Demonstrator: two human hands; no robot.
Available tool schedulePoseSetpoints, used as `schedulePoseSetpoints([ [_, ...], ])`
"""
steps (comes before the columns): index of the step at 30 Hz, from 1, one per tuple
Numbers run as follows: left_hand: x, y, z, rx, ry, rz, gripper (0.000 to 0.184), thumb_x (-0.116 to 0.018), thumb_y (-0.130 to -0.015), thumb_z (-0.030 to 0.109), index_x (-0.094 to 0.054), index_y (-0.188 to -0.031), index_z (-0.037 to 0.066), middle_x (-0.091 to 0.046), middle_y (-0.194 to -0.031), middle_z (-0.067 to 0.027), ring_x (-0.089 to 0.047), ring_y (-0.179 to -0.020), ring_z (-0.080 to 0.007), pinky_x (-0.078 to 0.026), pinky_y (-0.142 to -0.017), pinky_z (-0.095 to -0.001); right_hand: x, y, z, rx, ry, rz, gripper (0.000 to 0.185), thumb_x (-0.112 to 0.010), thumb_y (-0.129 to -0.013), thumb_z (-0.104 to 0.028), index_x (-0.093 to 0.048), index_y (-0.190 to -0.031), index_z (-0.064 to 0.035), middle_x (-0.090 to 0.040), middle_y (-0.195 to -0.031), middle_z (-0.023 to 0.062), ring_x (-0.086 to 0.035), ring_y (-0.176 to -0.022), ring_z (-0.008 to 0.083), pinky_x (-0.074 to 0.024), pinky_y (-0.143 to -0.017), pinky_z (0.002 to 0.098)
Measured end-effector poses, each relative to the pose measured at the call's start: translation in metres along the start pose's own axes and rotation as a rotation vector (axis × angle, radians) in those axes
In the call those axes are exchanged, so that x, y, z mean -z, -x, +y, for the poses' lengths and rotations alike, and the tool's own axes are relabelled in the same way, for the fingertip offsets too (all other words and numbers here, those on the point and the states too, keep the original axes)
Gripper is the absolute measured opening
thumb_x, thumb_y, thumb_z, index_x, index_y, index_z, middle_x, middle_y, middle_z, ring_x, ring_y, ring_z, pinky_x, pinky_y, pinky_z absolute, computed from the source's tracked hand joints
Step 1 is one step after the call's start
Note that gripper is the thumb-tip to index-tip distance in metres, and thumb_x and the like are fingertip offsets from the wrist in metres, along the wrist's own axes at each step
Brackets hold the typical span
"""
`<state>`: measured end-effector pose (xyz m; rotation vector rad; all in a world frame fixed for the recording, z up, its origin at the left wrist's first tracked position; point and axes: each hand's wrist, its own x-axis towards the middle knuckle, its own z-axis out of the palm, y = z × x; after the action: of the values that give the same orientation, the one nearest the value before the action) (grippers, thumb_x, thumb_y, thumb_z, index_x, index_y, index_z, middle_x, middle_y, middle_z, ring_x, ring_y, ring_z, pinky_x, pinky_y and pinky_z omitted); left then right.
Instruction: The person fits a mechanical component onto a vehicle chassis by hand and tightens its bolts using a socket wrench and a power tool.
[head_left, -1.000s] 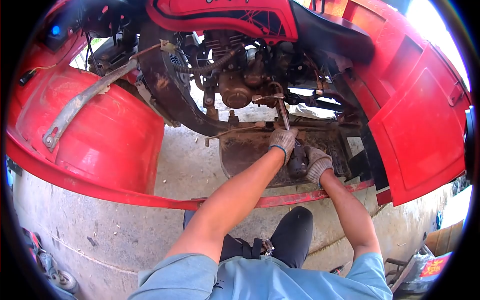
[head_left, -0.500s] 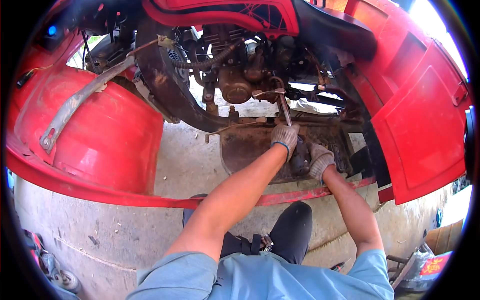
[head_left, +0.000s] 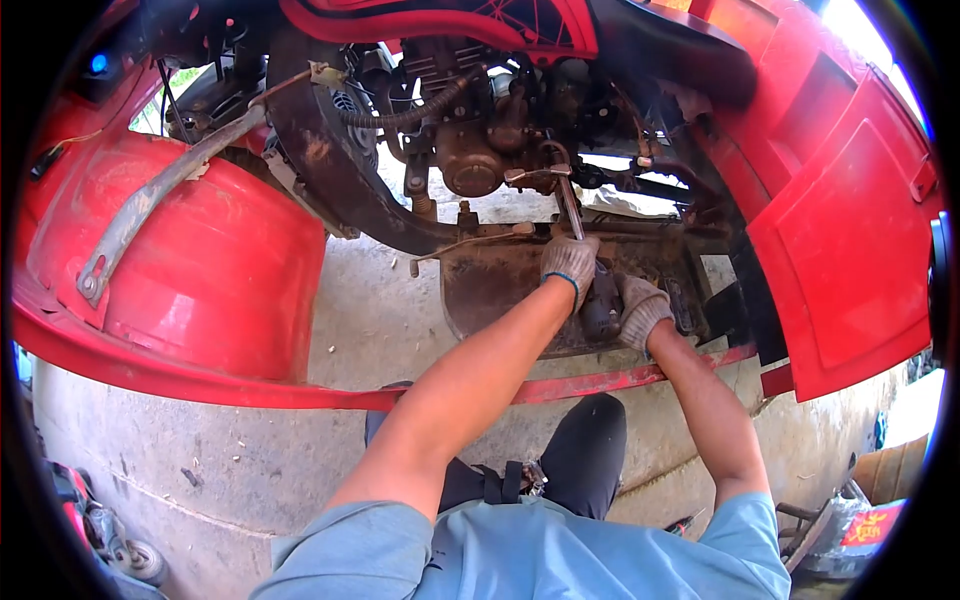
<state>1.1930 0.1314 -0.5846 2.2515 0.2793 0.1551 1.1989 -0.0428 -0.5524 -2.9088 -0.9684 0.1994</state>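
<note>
Gloves [head_left: 557,258] cover both hands; the left hand [head_left: 570,264] is closed around the lower end of a metal shaft [head_left: 572,214], and the right hand [head_left: 643,312] grasps a dark power tool [head_left: 601,306] from its right side; the tool sits over the right half of a rusty footplate [head_left: 485,297], towards its near edge; the shaft slants up past the plate's far edge to the underside of the engine [head_left: 510,125], beside a pedal lever [head_left: 535,173]; a round cover [head_left: 472,173] lies left of that lever; a red rail [head_left: 560,388] crosses between the plate and the person's dark-clad knees [head_left: 590,440]; farther out, a red fender [head_left: 215,270] with a grey bracket [head_left: 150,213] stands left, a red panel [head_left: 850,260] right.
</note>
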Motion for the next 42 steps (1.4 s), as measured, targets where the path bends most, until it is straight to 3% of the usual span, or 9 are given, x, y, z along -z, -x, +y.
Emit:
schedulePoseSetpoints([
  [5,-0.009,-0.005,-0.005,0.303,0.527,-0.015,0.021,-0.058,-0.094,0.020,-0.073,-0.098,0.006,-0.069,-0.086,-0.0227,-0.071,-0.079,-0.0315,-0.054,-0.070,-0.0412,0.010,0.003,-0.009,-0.042,0.014,-0.044,0.049,-0.077,-0.079,-0.025,-0.064,-0.123,-0.0074,-0.071,-0.119,0.0209,-0.067,-0.115,0.0374,-0.0543,-0.095,0.0467],
  [8,-0.039,-0.026,-0.048,-0.319,-0.109,0.169,0.030,-0.066,-0.087,0.027,-0.071,-0.091,-0.002,-0.065,-0.073,-0.0190,-0.067,-0.067,-0.0292,-0.051,-0.063,-0.0424,-0.001,-0.003,0.001,-0.021,-0.008,0.012,0.050,-0.077,-0.079,-0.025,-0.064,-0.124,-0.0074,-0.071,-0.120,0.0215,-0.067,-0.116,0.0367,-0.0543,-0.096,0.0462],
  [12,-0.011,-0.007,-0.009,0.304,0.835,0.003,0.040,-0.070,-0.084,0.035,-0.069,-0.086,-0.006,-0.063,-0.073,-0.0140,-0.060,-0.066,-0.0264,-0.049,-0.064,-0.0410,0.015,0.007,-0.008,-0.025,-0.010,-0.045,0.054,-0.074,-0.079,-0.019,-0.062,-0.130,-0.0068,-0.070,-0.122,0.0220,-0.067,-0.117,0.0359,-0.0544,-0.096,0.0457],
  [16,-0.019,-0.027,-0.026,0.184,0.521,0.046,0.035,-0.073,-0.085,0.032,-0.067,-0.098,0.000,-0.065,-0.076,-0.0105,-0.066,-0.073,-0.0253,-0.052,-0.067,-0.0349,0.019,0.015,-0.012,0.032,0.005,0.000,0.060,-0.069,-0.081,-0.013,-0.056,-0.139,-0.0068,-0.070,-0.123,0.0215,-0.067,-0.117,0.0362,-0.0547,-0.097,0.0456],
  [17,-0.011,-0.022,-0.020,-0.078,-0.162,-0.017,0.037,-0.074,-0.085,0.029,-0.063,-0.110,0.004,-0.067,-0.080,-0.0093,-0.069,-0.077,-0.0246,-0.054,-0.069,-0.0342,0.020,0.017,-0.015,0.032,0.003,0.015,0.060,-0.069,-0.081,-0.013,-0.056,-0.139,-0.0068,-0.070,-0.123,0.0215,-0.067,-0.117,0.0362,-0.0547,-0.097,0.0456],
  [22,0.005,-0.009,-0.004,-0.460,-1.123,-0.005,0.049,-0.070,-0.088,0.010,-0.051,-0.133,0.016,-0.070,-0.088,-0.0078,-0.073,-0.087,-0.0213,-0.058,-0.075,-0.0332,0.050,0.027,-0.029,0.023,0.306,-0.034,0.055,-0.067,-0.085,-0.015,-0.053,-0.138,-0.0079,-0.072,-0.117,0.0228,-0.070,-0.112,0.0365,-0.0564,-0.093,0.0464],
  [28,0.003,0.003,0.014,-0.213,0.090,-0.075,0.023,-0.067,-0.090,0.014,-0.063,-0.111,0.005,-0.067,-0.083,-0.0114,-0.070,-0.078,-0.0237,-0.055,-0.069,-0.0366,0.090,0.054,-0.037,0.009,0.386,-0.029,0.076,-0.070,-0.083,-0.016,-0.040,-0.153,-0.0110,-0.073,-0.112,0.0196,-0.071,-0.104,0.0377,-0.0575,-0.088,0.0461],
  [30,0.008,0.012,0.032,0.316,1.028,-0.104,0.020,-0.062,-0.094,0.022,-0.068,-0.099,0.003,-0.065,-0.081,-0.0103,-0.065,-0.072,-0.0210,-0.053,-0.066,-0.0345,0.091,0.060,-0.035,-0.025,0.396,-0.040,0.073,-0.070,-0.084,-0.017,-0.041,-0.151,-0.0108,-0.073,-0.111,0.0192,-0.071,-0.104,0.0382,-0.0573,-0.088,0.0470],
  [42,0.017,0.065,0.085,0.238,1.071,-0.169,0.031,-0.070,-0.089,0.032,-0.072,-0.089,0.001,-0.069,-0.081,-0.0087,-0.064,-0.067,-0.0203,-0.052,-0.065,-0.0347,0.109,0.143,-0.026,0.034,0.106,0.142,0.061,-0.076,-0.080,-0.027,-0.054,-0.133,-0.0070,-0.072,-0.108,0.0230,-0.069,-0.105,0.0429,-0.0552,-0.090,0.0490],
])
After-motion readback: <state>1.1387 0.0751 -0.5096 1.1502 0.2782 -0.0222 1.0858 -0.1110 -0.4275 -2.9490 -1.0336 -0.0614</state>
